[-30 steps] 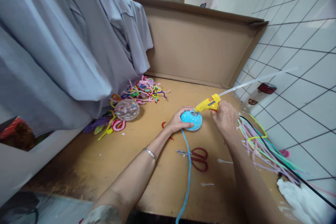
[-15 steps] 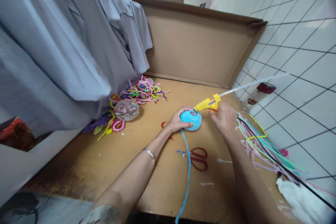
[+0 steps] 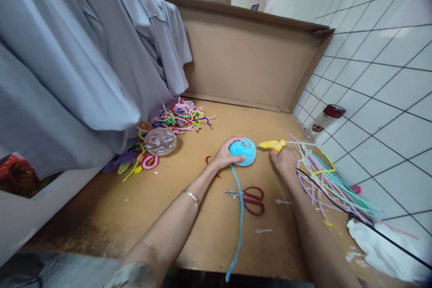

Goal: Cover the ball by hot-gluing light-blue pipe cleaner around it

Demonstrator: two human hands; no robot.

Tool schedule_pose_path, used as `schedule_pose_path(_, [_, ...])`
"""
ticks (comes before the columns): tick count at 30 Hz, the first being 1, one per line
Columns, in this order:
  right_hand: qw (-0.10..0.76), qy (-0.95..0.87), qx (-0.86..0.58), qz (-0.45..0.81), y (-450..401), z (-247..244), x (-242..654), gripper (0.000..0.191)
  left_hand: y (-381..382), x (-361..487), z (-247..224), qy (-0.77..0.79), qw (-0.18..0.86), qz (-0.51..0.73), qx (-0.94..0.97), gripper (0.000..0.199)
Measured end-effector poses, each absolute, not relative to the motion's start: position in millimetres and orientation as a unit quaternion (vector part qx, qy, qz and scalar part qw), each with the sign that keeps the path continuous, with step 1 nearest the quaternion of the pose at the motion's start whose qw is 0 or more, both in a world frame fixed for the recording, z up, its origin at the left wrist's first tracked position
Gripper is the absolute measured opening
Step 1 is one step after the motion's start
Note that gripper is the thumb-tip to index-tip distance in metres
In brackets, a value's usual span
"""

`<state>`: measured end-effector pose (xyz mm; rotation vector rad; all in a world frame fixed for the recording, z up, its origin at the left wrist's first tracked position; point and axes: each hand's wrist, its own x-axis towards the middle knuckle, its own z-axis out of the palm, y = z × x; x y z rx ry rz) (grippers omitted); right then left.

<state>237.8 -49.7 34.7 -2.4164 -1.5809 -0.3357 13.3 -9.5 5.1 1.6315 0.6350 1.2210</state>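
Observation:
My left hand [image 3: 227,155] is wrapped round the left side of a blue ball [image 3: 245,152] wound with pipe cleaner, which has a greyish bare patch at its top. A loose blue pipe cleaner [image 3: 241,216] trails from the ball toward the table's front edge. My right hand [image 3: 284,162] grips a yellow glue gun [image 3: 272,145], whose metal nozzle points left, just off the ball's right side. A clear glue stick sticks out behind it. Red-handled scissors [image 3: 253,200] lie below the ball, with the blue strand crossing them.
A clear faceted ball [image 3: 160,141] sits left by a pile of coloured pipe cleaners [image 3: 187,114]. More long pipe cleaners [image 3: 324,175], a black cord [image 3: 324,198] and white tissue [image 3: 381,247] lie right. A red-lidded jar [image 3: 324,121] stands by the tiled wall. Cardboard [image 3: 246,58] closes off the back.
The glue gun has moved down from the top of the ball to its right side, levelling out, with its nozzle now apart from the ball. My left hand keeps its hold.

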Motion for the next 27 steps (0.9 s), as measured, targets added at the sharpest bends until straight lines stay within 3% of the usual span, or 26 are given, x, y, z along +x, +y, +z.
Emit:
schedule_pose_path(7, [0.047,-0.552,-0.825,-0.114,-49,19,241,0.047,-11,13,7,0.257,0.491,0.502,0.664,0.068])
schedule_pose_path(12, [0.052,-0.56,-0.806,-0.185,-53,22,239,0.053,-12,12,9,0.255,0.478,0.503,0.674,0.066])
schedule_pose_path(15, [0.132,-0.598,-0.77,-0.18,-53,37,232,0.04,-12,13,9,0.253,0.481,0.505,0.67,0.066])
schedule_pose_path(20, [0.419,-0.691,-0.588,-0.026,-55,70,205,0.023,-11,15,6,0.257,0.488,0.506,0.663,0.066])
schedule_pose_path(23, [0.447,-0.741,-0.501,0.015,-59,86,184,0.022,-9,16,5,0.256,0.489,0.506,0.663,0.065])
schedule_pose_path(27, [0.382,-0.77,-0.51,0.027,-57,94,169,0.023,-6,16,1,0.244,0.485,0.516,0.663,0.063])
